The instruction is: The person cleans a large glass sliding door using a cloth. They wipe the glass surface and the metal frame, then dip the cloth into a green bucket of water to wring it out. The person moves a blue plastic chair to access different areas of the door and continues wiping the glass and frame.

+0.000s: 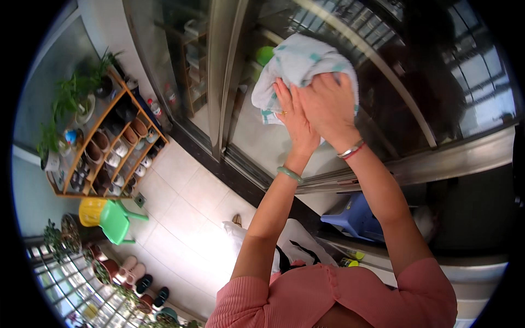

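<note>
A bunched white cloth (306, 54) with pale teal patches is against the glass pane (377, 60) of a metal-framed sliding door. My right hand (331, 109) grips the cloth, its fingers bent into the folds. Close beside it on the left, my left hand (297, 120) presses on the cloth with fingers pointing upward, a ring on one of them. The two hands touch, the right partly overlapping the left. A green bangle (290, 175) circles my left wrist. The cloth hides the glass behind it, and some fingertips are out of sight.
At the left stands a wooden shoe rack (117, 147) with potted plants (68, 95) on top. A green stool (115, 221) is beside it, with several shoes (131, 270) near the window grille. Below my right arm is a blue plastic stool (355, 218). The door track (240, 158) crosses the tiled floor (186, 218).
</note>
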The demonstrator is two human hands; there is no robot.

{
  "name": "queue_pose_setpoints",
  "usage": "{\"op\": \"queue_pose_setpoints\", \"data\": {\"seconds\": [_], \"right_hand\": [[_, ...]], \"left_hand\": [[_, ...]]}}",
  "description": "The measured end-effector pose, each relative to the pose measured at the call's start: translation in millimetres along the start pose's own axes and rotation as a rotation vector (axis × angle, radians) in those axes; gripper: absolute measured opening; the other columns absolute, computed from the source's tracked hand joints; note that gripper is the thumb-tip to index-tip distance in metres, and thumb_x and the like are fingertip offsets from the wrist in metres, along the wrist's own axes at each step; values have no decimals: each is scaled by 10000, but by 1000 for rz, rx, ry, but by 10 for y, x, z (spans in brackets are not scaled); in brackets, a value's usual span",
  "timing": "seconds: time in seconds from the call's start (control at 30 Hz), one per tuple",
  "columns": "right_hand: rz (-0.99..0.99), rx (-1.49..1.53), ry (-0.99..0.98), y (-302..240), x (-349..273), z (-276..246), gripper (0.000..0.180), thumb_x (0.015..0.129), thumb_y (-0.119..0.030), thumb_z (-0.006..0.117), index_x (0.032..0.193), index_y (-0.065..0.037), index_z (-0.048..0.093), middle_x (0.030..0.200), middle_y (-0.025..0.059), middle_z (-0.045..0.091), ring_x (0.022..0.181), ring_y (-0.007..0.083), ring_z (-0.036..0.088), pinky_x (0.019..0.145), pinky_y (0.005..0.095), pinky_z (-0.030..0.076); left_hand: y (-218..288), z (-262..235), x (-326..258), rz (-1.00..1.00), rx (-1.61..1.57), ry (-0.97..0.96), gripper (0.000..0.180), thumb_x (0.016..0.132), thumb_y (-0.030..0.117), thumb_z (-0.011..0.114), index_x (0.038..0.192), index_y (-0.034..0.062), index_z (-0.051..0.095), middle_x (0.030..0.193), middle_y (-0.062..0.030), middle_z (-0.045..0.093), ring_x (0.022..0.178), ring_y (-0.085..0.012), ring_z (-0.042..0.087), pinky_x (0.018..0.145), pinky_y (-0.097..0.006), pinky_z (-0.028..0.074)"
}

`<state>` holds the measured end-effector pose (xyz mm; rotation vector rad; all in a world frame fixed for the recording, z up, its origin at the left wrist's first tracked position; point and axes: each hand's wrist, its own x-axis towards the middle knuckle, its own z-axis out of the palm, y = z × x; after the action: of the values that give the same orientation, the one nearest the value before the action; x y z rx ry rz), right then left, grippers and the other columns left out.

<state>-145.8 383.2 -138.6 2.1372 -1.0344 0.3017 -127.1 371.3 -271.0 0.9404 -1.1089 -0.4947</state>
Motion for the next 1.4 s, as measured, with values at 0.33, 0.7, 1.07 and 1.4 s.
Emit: {"op": "queue_pose_setpoints", "data": {"seconds": [0.33,0.7,1.07,1.4], "right_hand": [[-451,102,-272,-1024,-795,1612,206,812,-217,580,956,-126,695,999,11,639,1088,156,509,994,322,319],[-548,132,-384,-697,-1272,1315,229,810,-219,567,964,-93,681,1049,52,630,1097,202,519,990,380,334],[-242,-232,128,-166,456,216,487,862,-162,553,1331,-39,511,1257,133,544,1237,279,448,1073,465,264],[-398,-255,-81,-763,183,1207,490,853,-275,589,1271,-21,551,1251,127,538,1231,287,438,1081,471,275]], "left_hand": [[-1437,-170,-1522,-560,-142,-32,551,929,320,550,1367,-1,461,1401,-212,479,1352,-344,385,1124,-417,241],[-1116,175,-1950,-451,51,64,667,924,312,525,1495,44,309,1592,-241,116,1474,-423,65,1075,-569,239],[183,-96,193,-54,103,116,676,911,344,536,1488,59,331,1614,-186,65,1487,-397,22,1000,-727,177],[-778,-271,-283,-364,0,197,692,973,400,451,1540,95,200,1621,-152,46,1497,-345,18,1068,-707,114]]}}
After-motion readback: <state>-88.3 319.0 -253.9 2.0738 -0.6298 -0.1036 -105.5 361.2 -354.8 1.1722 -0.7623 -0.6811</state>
